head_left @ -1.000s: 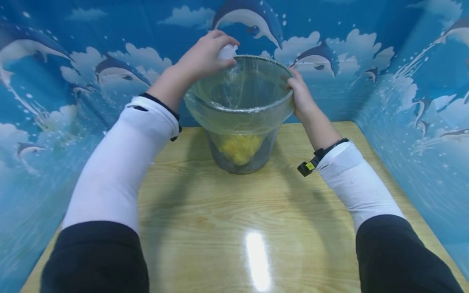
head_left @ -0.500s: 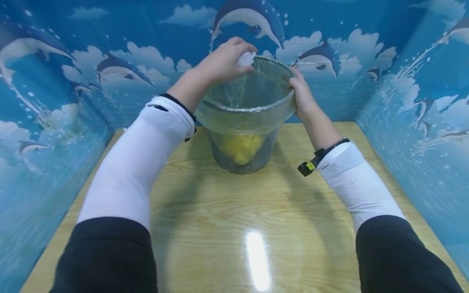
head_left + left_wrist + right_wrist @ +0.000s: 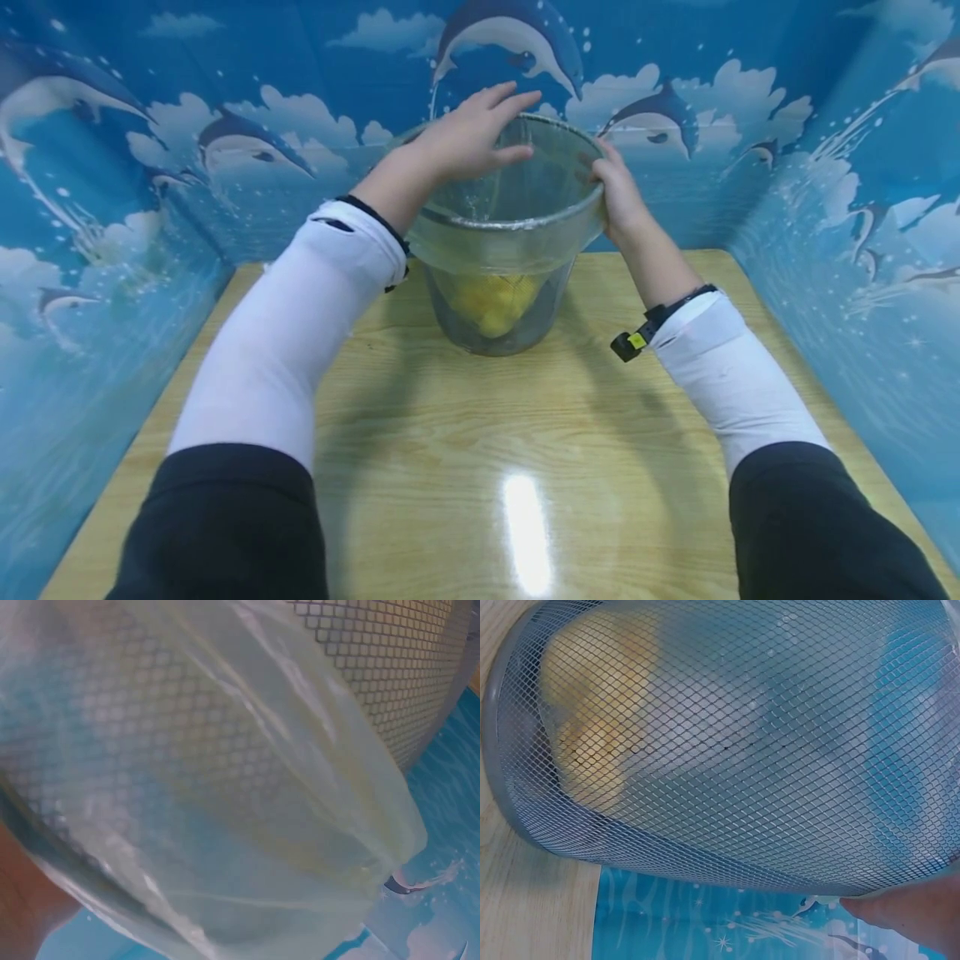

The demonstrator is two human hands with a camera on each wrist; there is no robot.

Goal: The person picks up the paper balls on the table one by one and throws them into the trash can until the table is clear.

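A grey wire-mesh wastebasket [image 3: 551, 312] stands upright on the table, lined with a translucent bin bag [image 3: 487, 250] folded down over its rim. My left hand [image 3: 468, 137] is spread over the left of the mouth, fingers and thumb apart, holding nothing. At the right rim my right hand [image 3: 618, 187] grips the basket and bag edge; its thumb [image 3: 907, 911] shows against the mesh in the right wrist view. Something crumpled and yellow [image 3: 592, 712] lies at the bottom, seen through the mesh. Beside it, a blurred whitish patch [image 3: 697, 724] shows inside the basket.
The wood-grain table [image 3: 450, 417] stretches in front of the basket. Blue dolphin-print walls [image 3: 300, 108] enclose it at the back and both sides, the back one close behind the basket.
My left hand has moved right over the mouth and let go of the white crumpled piece that it held earlier. My right hand has kept its hold on the rim.
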